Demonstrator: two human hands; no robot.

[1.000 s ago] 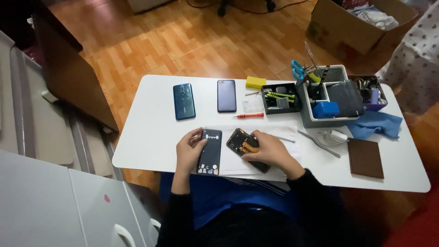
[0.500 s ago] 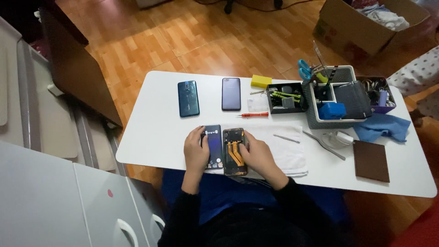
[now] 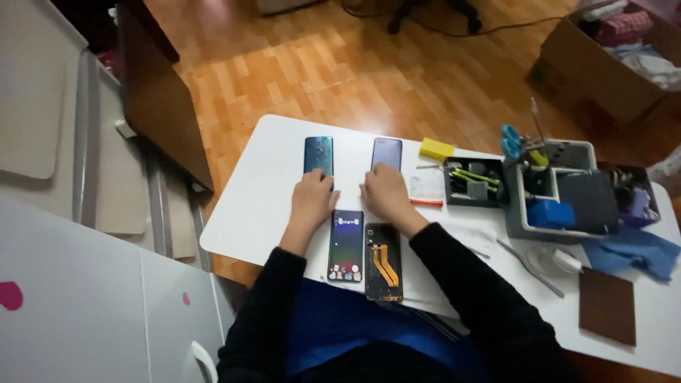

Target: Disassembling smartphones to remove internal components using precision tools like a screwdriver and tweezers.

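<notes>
Here my white desk carries everything. Two phones lie at its far side, long axes pointing away from me: my left hand rests loosely curled on the teal phone, my right hand likewise on the grey phone. Nearer me lie an opened phone and its back cover.

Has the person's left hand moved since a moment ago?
Yes. The left hand has left the opened phone near the table's front edge and reached away from the body, now touching the teal phone further back.
</notes>
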